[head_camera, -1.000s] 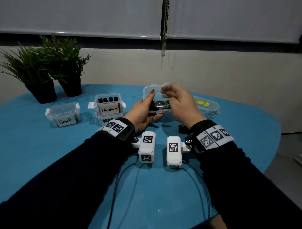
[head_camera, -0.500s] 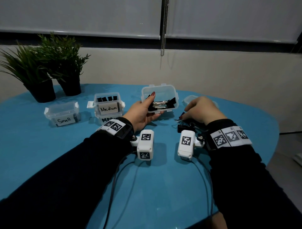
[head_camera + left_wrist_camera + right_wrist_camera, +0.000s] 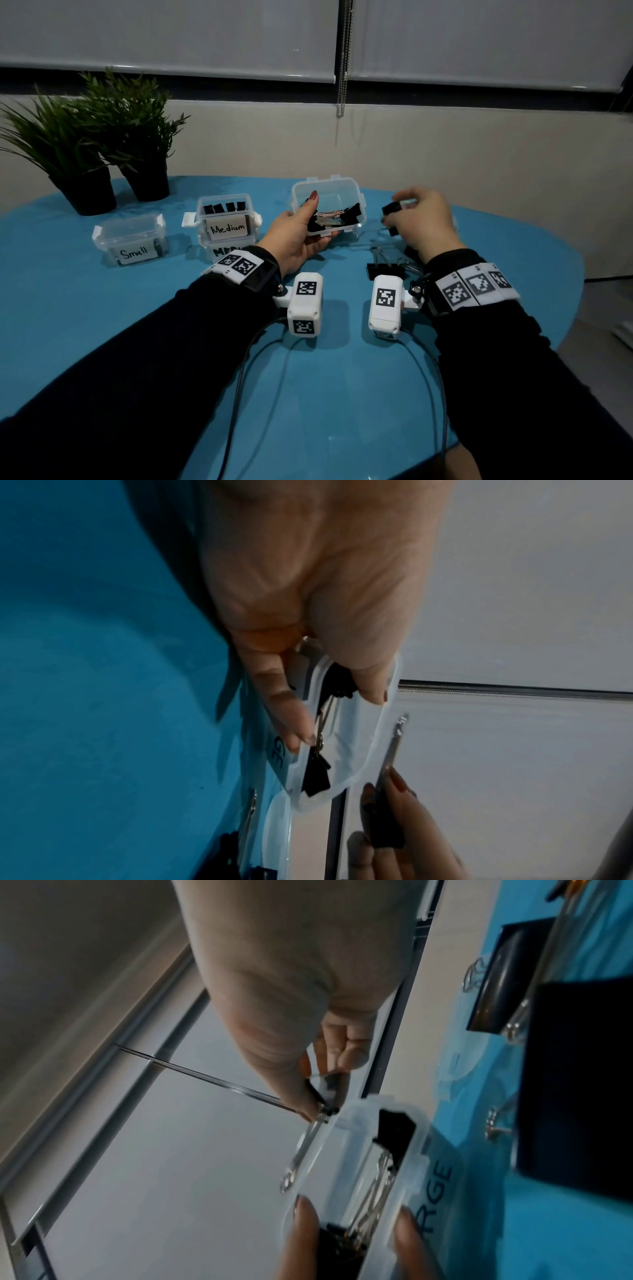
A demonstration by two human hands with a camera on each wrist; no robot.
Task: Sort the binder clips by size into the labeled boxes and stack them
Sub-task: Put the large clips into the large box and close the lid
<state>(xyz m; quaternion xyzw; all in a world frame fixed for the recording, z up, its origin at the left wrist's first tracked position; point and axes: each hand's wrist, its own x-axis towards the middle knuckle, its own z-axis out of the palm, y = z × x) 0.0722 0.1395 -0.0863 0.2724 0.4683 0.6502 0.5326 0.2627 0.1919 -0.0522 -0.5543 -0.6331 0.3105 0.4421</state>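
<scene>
**Sorting station, blue table: hands, boxes, clips**

While the left hand (image 3: 294, 240) grips a clear open box (image 3: 329, 195) tilted toward the person, thumb over its near rim and fingers beneath, several large binder clips (image 3: 337, 217) lie inside it. The wrist views show a label on this box ending in "RGE".

- Right hand (image 3: 423, 219): raised just right of the held box, fingers curled round a black binder clip (image 3: 390, 209), pinching its body with the wire handles pointing toward the box.
- Loose clips (image 3: 385, 269): black, with silver handles, on the table (image 3: 102, 325) near the right wrist.
- Box marked "Medium" (image 3: 226, 219): open, a row of black clips inside, stacked on a second box whose label is partly hidden by the left wrist.
- Box marked "Small" (image 3: 132, 241): lidded, standing left of the stack, apart from it.
- Two potted plants (image 3: 102, 144): at the far left of the table.
- Clear lid (image 3: 279, 829): flat on the table beside the held box; seen in the left wrist view.
</scene>
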